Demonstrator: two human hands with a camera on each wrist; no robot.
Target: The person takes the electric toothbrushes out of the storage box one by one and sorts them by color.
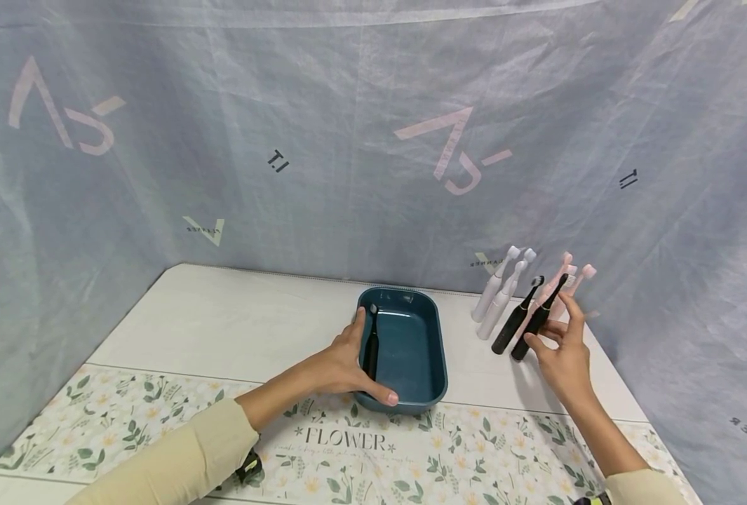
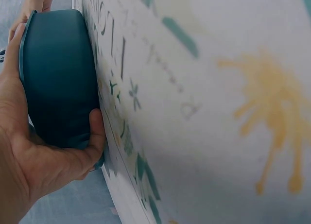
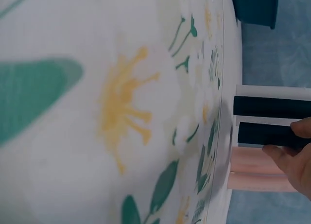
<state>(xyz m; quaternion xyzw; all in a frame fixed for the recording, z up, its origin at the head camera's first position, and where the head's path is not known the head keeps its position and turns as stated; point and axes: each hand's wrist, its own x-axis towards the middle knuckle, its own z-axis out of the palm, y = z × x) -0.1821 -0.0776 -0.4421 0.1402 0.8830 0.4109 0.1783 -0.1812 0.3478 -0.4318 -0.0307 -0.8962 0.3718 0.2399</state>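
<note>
A dark teal plastic bin [image 1: 444, 365] sits on the table in the head view, with one black electric toothbrush [image 1: 372, 351] lying along its left side. My left hand [image 1: 338, 365] grips the bin's near left corner; in the left wrist view its thumb and fingers wrap the teal wall [image 2: 60, 78]. Over on the right, my right hand [image 1: 565, 358] pinches another black electric toothbrush [image 1: 536, 321] between thumb and fingers. That toothbrush's dark handle [image 3: 260, 133] stands upright, its base close to the tabletop. Beside it stands one more black toothbrush [image 1: 510, 328].
White electric toothbrushes [image 1: 498, 308] stand upright behind and left of the black ones. Pink ones [image 1: 590, 271] are behind my right hand, partly hidden. A floral cloth band marked FLOWER [image 1: 345, 440] crosses the table's front. Grey-blue fabric [image 1: 322, 140] encloses the back and sides.
</note>
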